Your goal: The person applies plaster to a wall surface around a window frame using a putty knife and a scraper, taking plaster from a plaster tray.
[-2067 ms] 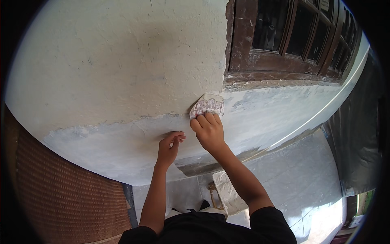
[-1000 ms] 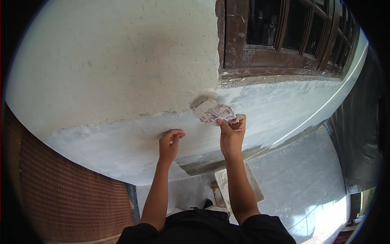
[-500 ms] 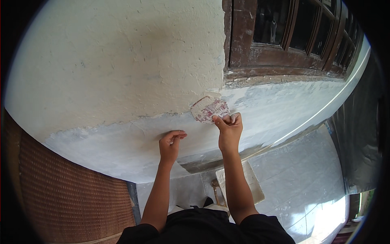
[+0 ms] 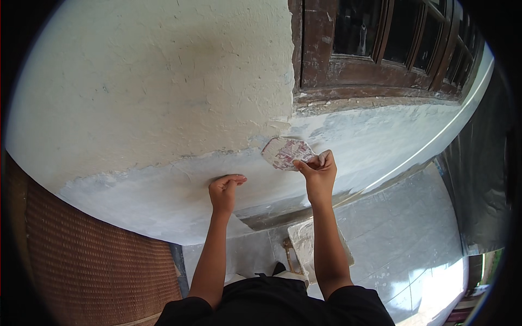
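Observation:
A thin flat putty spreader [image 4: 287,154], whitish with dark pink streaks of smeared putty, is pinched at its right edge by my right hand [image 4: 321,174]. It lies close against the wall [image 4: 163,195], below the window's left corner; whether its far edge touches cannot be told. My left hand [image 4: 224,191] hangs near the whitish lower band of the wall, its fingers bent together with the tips pointing right and nothing visible in them. Above, the wall is cream and rough, with a ragged border where the smoother white coat begins.
A brown wooden window [image 4: 380,70] with dark panes stands at the upper right. Behind my right forearm, a putty-smeared pale tray [image 4: 304,239] sits above the grey tiled floor [image 4: 391,233]. A woven brown panel [image 4: 98,255] is at the lower left, dark sheeting [image 4: 478,179] at the right.
My right hand has moved slightly right and down the wall with the spreader, which is now tilted differently. My left hand has shifted a little left.

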A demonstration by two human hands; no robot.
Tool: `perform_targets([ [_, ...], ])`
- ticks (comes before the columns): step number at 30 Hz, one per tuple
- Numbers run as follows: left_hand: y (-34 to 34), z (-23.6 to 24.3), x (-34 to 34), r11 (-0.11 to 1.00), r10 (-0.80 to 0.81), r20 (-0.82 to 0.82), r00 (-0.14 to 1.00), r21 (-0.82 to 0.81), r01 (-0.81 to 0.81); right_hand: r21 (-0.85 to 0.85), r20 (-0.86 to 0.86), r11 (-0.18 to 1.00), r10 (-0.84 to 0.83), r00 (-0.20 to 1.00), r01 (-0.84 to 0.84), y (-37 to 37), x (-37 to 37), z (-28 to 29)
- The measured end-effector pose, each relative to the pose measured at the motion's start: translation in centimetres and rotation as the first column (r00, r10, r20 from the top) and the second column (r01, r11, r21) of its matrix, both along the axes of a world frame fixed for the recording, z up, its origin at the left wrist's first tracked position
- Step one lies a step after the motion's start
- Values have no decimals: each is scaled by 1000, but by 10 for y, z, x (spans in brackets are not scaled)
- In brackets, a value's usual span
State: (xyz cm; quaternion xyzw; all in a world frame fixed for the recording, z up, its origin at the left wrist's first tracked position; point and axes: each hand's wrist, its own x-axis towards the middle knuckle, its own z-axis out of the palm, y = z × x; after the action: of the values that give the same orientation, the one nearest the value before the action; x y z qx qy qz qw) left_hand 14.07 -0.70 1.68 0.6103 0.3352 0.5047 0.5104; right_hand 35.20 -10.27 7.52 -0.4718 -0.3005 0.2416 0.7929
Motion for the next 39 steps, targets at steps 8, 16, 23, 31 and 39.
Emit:
perform_targets([
  [8, 0, 0, 0, 1000, 23, -5, 1000, -15, -23, 71, 465, 997, -31, 885, -2, -48, 13, 69],
  [16, -1, 1, 3, 999, 41, -19, 999, -15, -41, 59, 894, 995, -87, 440, 78, -36, 21, 148],
  [23, 1, -2, 4, 999, 46, -18, 999, -12, -46, 94, 960, 993, -110, 259, 73, -15, 21, 170],
  [31, -1, -1, 7, 998, 60, -5, 998, -12, -60, 29, 962, 999, -38, 272, 36, -16, 23, 173],
  [39, -1, -1, 7, 994, 106, -68, 992, 7, -106, 33, 952, 999, -40, 302, 28, -18, 23, 184],
])
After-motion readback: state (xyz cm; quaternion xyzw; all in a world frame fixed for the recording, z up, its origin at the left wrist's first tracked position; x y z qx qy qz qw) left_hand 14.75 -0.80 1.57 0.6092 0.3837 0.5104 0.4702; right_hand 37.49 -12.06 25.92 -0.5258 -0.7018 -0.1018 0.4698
